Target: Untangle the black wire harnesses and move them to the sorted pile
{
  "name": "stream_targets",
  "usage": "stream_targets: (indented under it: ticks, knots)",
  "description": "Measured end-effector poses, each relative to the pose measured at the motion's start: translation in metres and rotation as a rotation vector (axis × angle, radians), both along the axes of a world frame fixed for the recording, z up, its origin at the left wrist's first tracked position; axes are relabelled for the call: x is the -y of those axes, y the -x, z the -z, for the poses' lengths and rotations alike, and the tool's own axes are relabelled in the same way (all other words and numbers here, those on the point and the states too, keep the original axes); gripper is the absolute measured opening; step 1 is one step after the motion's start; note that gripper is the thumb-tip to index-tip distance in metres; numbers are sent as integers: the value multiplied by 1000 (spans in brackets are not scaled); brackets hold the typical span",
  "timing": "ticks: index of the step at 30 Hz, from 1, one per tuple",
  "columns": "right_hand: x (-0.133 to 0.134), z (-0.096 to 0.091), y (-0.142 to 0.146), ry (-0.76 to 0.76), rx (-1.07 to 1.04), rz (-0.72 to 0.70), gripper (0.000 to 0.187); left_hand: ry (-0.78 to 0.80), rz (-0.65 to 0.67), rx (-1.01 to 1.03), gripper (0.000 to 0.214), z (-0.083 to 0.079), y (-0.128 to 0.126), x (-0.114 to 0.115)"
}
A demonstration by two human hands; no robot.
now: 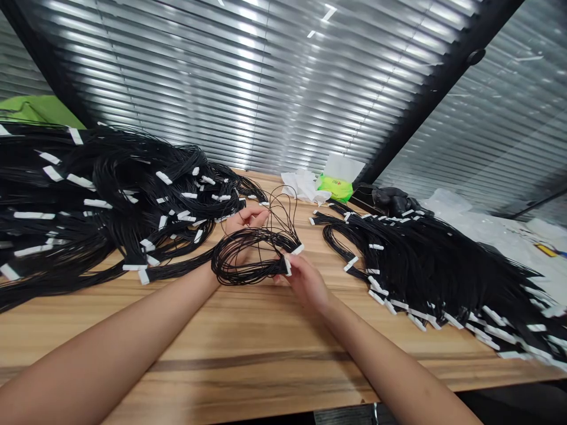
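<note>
A looped bundle of thin black wires (252,274) with white connectors (288,267) is held above the middle of the table. My right hand (303,274) grips its connector end, thumb pressed beside the white plug. My left hand (246,219) is behind the loop with curled fingers, and several loose wires run past its fingertips; the wires partly hide it. A second white connector (298,249) sticks out just above my right thumb. To the left lies a large heap of black wire harnesses (115,171), and another pile of harnesses (416,254) is spread out on the right.
The wood-grain table (248,360) carries both piles. At its back lie a green tissue pack (335,188) and crumpled white paper (303,184). Metal blinds (221,77) rise behind. Clear plastic bags (469,221) and a black object (392,200) are at the back right.
</note>
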State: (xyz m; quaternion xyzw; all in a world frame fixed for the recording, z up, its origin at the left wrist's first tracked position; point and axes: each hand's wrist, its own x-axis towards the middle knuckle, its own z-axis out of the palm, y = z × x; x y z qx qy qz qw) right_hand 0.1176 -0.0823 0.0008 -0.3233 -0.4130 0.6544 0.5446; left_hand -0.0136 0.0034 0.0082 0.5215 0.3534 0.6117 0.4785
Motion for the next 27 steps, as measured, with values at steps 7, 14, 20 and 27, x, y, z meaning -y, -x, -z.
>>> stream_targets:
  ticks: [7,14,20,27]
  knots:
    - [0,0,1,-16,34,21,20,-50,14,-6,17,4,1,-7]
    - [0,-2,2,5,11,46,21,-109,181,-64,17,2,0,1]
    - [-4,0,-1,-23,51,66,23,-104,-23,-11,25,11,-2,-12]
    - [-3,2,-1,-28,53,84,26,-197,151,-49,22,11,0,-7]
